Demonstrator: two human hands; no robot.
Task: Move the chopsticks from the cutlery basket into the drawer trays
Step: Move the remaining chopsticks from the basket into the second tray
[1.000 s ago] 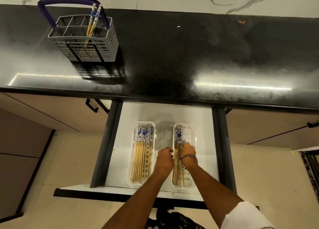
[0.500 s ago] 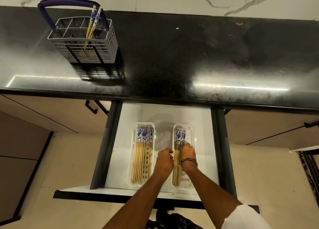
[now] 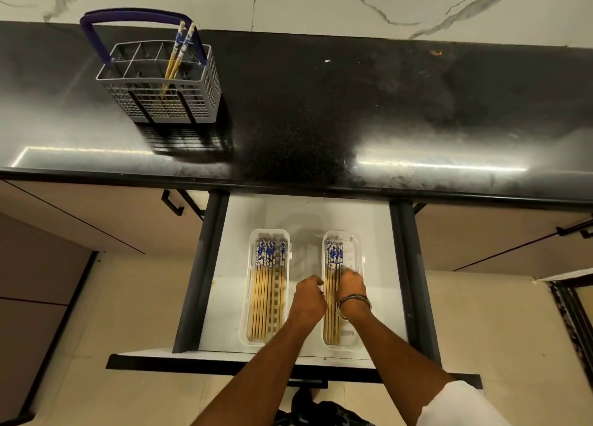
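Head view: both hands low in open drawer (image 3: 224, 265) at 6 o'clock; left hand (image 3: 308, 300) curled beside right tray (image 3: 357, 297), right hand (image 3: 353, 286) curled over its chopsticks (image 3: 333, 255), grip unclear; left tray (image 3: 251, 297) mostly filled; two chopsticks (image 3: 179, 51) left in cutlery basket (image 3: 195, 104) at 11 o'clock

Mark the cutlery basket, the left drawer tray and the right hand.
cutlery basket (image 3: 179, 106), head view, front mesh wall.
left drawer tray (image 3: 269, 233), head view, bare far rim above the chopsticks.
right hand (image 3: 352, 286), head view, back of the hand, over the right tray.
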